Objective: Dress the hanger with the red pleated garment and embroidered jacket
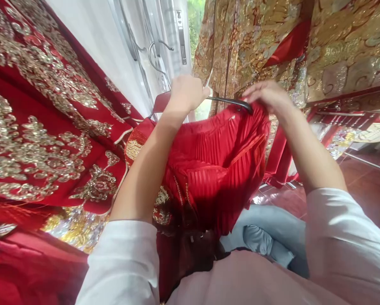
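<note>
A black clothes hanger (229, 100) with a curved metal hook is in front of me. My left hand (187, 91) is closed around its middle, below the hook. From the hanger hangs a red pleated garment (209, 148) with gold embroidery at its left side. At the hanger's right end, my right hand (268, 94) pinches the garment's upper edge, thumb and fingers close together on the cloth. The hanger's dark tip shows just left of those fingers. My left forearm hides part of the garment's left side.
Red cloth with gold sequin work (50, 140) hangs at the left. Gold patterned fabric (256, 42) hangs at the back right. Behind the hanger are a white door frame with a lock plate (181, 38) and a metal hook (166, 45). Reddish floor tiles (364, 182) lie at right.
</note>
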### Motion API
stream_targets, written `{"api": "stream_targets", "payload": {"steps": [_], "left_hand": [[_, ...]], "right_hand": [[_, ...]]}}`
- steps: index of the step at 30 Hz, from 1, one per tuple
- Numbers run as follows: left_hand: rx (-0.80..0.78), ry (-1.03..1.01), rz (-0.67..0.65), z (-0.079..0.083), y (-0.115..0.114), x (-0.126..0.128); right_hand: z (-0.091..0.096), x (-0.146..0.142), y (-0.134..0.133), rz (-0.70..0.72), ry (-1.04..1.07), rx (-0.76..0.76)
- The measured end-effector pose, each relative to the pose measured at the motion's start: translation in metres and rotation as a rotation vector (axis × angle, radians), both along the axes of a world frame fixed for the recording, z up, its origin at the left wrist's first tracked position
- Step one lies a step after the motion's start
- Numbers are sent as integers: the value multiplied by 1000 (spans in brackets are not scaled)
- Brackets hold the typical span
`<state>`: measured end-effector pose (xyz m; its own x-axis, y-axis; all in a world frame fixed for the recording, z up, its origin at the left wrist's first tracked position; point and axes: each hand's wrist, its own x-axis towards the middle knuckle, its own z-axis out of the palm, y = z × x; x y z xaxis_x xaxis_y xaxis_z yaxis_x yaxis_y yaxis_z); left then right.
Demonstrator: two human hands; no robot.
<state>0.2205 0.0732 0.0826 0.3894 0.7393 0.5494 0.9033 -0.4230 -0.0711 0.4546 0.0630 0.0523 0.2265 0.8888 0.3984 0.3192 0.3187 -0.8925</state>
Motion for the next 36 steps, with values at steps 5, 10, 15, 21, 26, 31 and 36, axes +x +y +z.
{"api": "stream_targets", "payload": {"steps": [5, 10, 15, 21, 26, 31, 36], "left_hand": [[-39, -204, -35, -5, 12, 7], [-80, -322, -60, -14, 17, 7], [-33, -165, -48, -19, 7, -7], [80, -164, -159, -12, -62, -40], [1, -336, 428, -48, -138, -81], [-153, -236, 670, -95, -130, -110], [-131, -450, 414, -108, -93, -142]], "right_hand": [[45, -43, -15, -446, -503, 432], [-16, -111, -43, -485, -1160, 247], [-91, -144, -51, -223, -1259, 164], [-52, -150, -54, -86, -996, 262], [7, -150, -11, 135, -703, 380], [14, -167, 21, 527, -493, 154], [11, -170, 19, 553, -457, 172]]}}
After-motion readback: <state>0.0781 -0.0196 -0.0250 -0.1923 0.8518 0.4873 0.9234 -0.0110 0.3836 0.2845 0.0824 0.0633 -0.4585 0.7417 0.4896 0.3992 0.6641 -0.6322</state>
